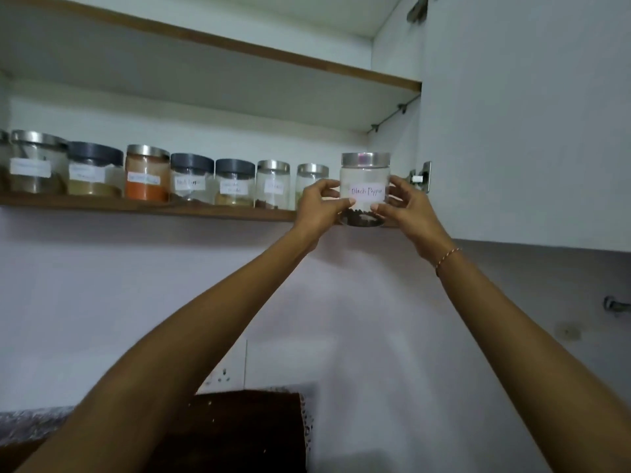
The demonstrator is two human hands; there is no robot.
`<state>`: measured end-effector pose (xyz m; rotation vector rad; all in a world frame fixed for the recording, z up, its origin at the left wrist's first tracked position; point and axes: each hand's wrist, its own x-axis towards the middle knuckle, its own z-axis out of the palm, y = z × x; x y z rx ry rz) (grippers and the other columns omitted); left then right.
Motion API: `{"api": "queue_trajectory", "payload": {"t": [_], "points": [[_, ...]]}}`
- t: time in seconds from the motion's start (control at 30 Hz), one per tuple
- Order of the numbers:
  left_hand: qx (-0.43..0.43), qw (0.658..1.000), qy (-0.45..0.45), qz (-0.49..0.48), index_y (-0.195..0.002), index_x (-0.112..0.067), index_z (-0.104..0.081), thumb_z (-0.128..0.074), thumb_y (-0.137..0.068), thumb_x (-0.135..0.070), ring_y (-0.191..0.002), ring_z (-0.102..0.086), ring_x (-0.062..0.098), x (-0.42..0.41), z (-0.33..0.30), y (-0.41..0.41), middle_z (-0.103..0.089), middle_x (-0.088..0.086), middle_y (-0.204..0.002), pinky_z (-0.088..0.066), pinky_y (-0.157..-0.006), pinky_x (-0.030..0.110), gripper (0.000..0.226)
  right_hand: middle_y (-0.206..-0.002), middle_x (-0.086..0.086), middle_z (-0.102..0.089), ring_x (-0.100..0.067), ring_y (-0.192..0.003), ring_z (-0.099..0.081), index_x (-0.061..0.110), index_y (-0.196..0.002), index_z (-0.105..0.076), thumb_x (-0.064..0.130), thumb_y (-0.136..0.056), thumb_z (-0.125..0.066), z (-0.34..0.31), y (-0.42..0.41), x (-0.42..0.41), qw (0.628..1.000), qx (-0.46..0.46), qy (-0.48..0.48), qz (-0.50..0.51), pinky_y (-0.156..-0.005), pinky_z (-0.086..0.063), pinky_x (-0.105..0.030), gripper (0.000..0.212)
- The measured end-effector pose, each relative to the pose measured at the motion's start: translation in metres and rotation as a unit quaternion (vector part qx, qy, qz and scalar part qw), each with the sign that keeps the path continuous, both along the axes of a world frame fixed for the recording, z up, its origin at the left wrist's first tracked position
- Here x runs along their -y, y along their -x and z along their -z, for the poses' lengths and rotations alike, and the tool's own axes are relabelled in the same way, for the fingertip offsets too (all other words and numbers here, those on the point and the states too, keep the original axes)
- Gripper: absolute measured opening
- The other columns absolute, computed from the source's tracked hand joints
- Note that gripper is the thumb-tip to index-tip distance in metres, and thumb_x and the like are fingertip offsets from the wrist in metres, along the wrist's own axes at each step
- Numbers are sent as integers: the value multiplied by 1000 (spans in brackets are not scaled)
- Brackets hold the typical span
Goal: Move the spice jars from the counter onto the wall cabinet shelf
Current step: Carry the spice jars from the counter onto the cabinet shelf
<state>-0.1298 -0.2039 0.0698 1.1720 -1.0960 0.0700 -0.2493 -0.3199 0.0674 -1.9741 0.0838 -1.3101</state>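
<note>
Thumbs pressed on the label, fingers curled round the sides: the left hand [316, 203] and the right hand [406, 203] both grip the Black Pepper jar [364, 189], one on each flank. The jar is upright, steel lid on top, dark peppercorns showing at the bottom, and its base sits right at the front edge of the shelf [153, 208], at the right-hand end. Whether it rests on the board or hangs just above the lip cannot be told.

The sound move here looks like a level push straight back, keeping the base flat so it clears the lip, then letting go only once it stands in line.

Room is tight. To the left, the neighbouring steel-lidded jar [311, 182] stands just beside the left knuckles; beyond it the row of jars [146, 174] fills the shelf toward its left end. To the right, the cabinet side wall and hinge [421, 177] sit close by the right fingers, with the open door [529, 131] beyond. The upper shelf [239, 42] leaves clear height overhead.
</note>
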Motion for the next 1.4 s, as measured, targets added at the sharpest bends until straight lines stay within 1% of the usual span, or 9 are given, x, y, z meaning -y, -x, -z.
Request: {"api": "queue_trajectory", "payload": {"t": [0.23, 0.37, 0.6, 0.73, 0.83, 1.07, 1.23, 1.3, 1.4], "points": [[16, 996, -21, -86, -129, -3, -52, -66, -83, -5, -107, -58, 22, 52, -48, -23, -61, 12, -117, -47, -87, 25, 48, -135, -14, -51, -25, -119, -53, 9, -140, -36, 0, -83, -63, -45, -36, 39, 999, -13, -33, -7, -87, -48, -31, 63], [-9, 991, -78, -107, -132, -8, -50, -48, -92, 2, -113, -57, 27, 78, -47, -52, -57, 15, -127, -49, -98, 36, 41, -134, -15, -52, -29, -120, -52, 10, -138, -38, -2, -84, -62, -49, -61, 66, 996, -63, -63, -16, -88, -48, -35, 61], [-8, 982, -163, -96, -134, -3, -46, -37, -96, 1, -113, -57, 29, 94, -60, -72, -54, 18, -131, -49, -97, 37, 39, -134, -15, -50, -30, -121, -50, 10, -137, -37, 0, -86, -59, -50, -92, 96, 990, -105, -90, -23, -92, -45, -39, 57], [-4, 977, -204, -69, -134, -2, -43, -36, -96, 3, -93, -56, 20, 93, -62, -83, -55, 17, -123, -50, -77, 27, 39, -134, -15, -49, -30, -122, -48, 9, -138, -37, -2, -87, -56, -61, -102, 104, 985, -147, -84, -9, -94, -45, -42, 56], [-15, 974, -222, -52, -134, -7, -43, -34, -95, 4, -98, -56, 21, 96, -61, -94, -58, 13, -118, -51, -83, 32, 42, -133, -17, -49, -32, -121, -48, 7, -136, -39, -3, -87, -55, -58, -113, 110, 983, -162, -86, -3, -95, -48, -45, 53], [-23, 960, -274, -57, -76, -22, -43, -36, -94, 4, -70, -46, 12, 96, -59, -86, -44, 0, -79, -48, -67, 26, 32, -132, -18, -49, -32, -121, -48, 7, -134, -43, 0, -87, -57, -54, -123, 115, 984, -158, -77, 28, -91, -51, -45, 50], [20, 953, -290, -84, -78, -18, -45, -38, -94, 4, -72, -48, 13, 94, -59, -81, -46, 5, -83, -46, -65, 24, 29, -132, -20, -48, -34, -119, -49, 3, -131, -45, 0, -85, -58, -52, -123, 110, 985, -145, -44, 78, -91, -51, -44, 47], [108, 933, -306, -155, -107, -5, -55, -38, -93, 2, -83, -56, 21, 92, -56, -79, -55, 12, -98, -48, -72, 29, 23, -133, -22, -48, -35, -120, -49, -1, -131, -43, 3, -87, -57, -49, -121, 107, 983, -139, -8, 116, -96, -47, -43, 47], [310, 822, -315, -358, -124, -5, -54, -43, -91, -9, -109, -57, 30, 83, -46, -70, -58, 15, -124, -46, -88, 37, 35, -135, -20, -47, -35, -123, -45, 4, -136, -37, 13, -89, -55, -42, -120, 96, 970, -109, 119, 182, -97, -41, -38, 51]]}}
